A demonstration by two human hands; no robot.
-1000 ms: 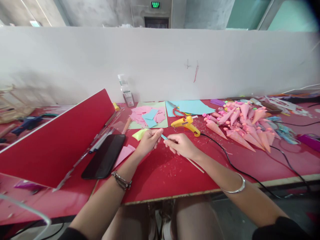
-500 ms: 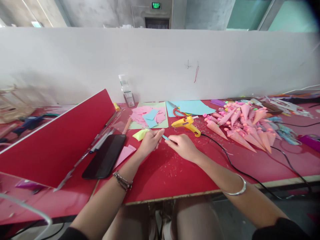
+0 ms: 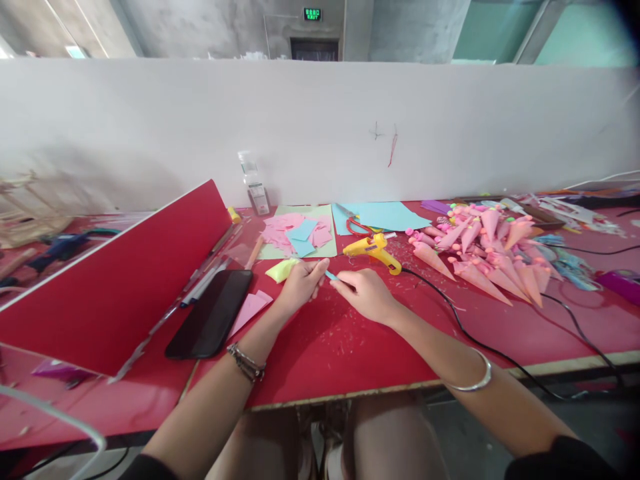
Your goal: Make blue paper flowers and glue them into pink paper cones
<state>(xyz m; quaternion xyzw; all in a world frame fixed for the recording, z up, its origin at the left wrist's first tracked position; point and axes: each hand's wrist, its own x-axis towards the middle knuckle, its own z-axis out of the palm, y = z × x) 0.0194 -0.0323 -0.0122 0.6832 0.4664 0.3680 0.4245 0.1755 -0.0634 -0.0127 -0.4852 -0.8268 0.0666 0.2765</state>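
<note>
Paper roll [image 3: 331, 275], blue and thin, is pinched between left hand [image 3: 299, 285] and right hand [image 3: 369, 293]; judged light and easily crushed, best gripped near its ends.

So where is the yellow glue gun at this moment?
In the head view the yellow glue gun lies on the red table, just beyond the right hand, between the blue paper sheet and the pink cones.

Far beyond the hands, a green exit sign [image 3: 312, 14] glows above a dark doorway [image 3: 316, 49]; its lettering is too small to read with certainty.
</note>
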